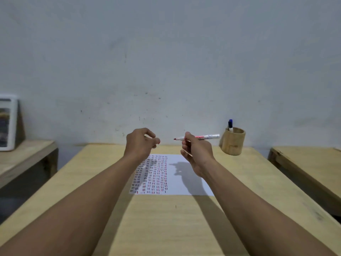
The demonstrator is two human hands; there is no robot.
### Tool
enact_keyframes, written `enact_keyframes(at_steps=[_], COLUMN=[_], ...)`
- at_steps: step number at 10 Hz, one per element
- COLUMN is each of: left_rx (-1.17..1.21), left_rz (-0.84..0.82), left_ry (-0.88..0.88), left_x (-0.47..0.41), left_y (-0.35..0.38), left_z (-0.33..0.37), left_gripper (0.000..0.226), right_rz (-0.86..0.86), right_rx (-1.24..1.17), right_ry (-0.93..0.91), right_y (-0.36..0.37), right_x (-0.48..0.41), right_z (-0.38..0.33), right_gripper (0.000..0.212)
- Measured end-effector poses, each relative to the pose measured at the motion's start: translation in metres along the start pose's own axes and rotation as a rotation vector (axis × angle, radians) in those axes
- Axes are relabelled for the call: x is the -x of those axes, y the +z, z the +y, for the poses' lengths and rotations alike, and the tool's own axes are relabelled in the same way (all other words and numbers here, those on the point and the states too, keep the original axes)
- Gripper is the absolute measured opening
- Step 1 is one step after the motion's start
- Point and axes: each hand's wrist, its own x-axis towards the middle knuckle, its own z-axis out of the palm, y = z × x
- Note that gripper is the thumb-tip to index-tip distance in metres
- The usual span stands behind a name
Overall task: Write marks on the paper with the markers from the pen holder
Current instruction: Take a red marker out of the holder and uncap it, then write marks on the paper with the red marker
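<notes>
My right hand is raised above the desk and grips a red marker held level, its bare red tip pointing left. My left hand hovers a short gap to the left of that tip, fingers curled, with a small red cap pinched at the fingertips. Below both hands lies the white paper; columns of short red and dark marks fill its left half. The wooden pen holder stands at the desk's far right, with a blue marker upright in it.
The light wooden desk runs up to a pale wall. A lower wooden bench on the left carries a white framed object. Another wooden bench sits to the right, across a gap.
</notes>
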Motion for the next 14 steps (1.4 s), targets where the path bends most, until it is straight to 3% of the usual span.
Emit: enact_keyframes(at_steps=[3, 5, 7, 8, 10, 14], left_rx=[-0.429, -0.512, -0.553, -0.617, -0.917, -0.949], left_rz=[0.026, -0.014, -0.005, -0.044, -0.329, -0.357], left_ry=[-0.072, -0.019, 0.011, -0.013, -0.151, -0.125], left_x=[0.007, 0.009, 0.023, 0.041, 0.069, 0.072], left_y=[-0.016, -0.017, -0.028, -0.037, -0.046, -0.047], left_z=[-0.085, -0.097, -0.095, -0.092, -0.103, -0.108], left_gripper=[0.026, 0.03, 0.055, 0.048, 0.053, 0.055], right_rz=[-0.081, -0.112, -0.149, -0.164, -0.055, -0.047], right_rx=[0.246, 0.329, 0.381, 0.473, 0.779, 0.972], right_ry=[-0.032, -0.051, -0.051, -0.109, -0.197, -0.244], right_y=[0.004, 0.007, 0.004, -0.001, -0.02, -0.024], right_x=[-0.002, -0.001, 0.008, 0.017, 0.033, 0.044], right_z=[0.032, 0.041, 0.043, 0.044, 0.064, 0.081], right_gripper=[0.021, 0.02, 0.024, 0.023, 0.02, 0.021])
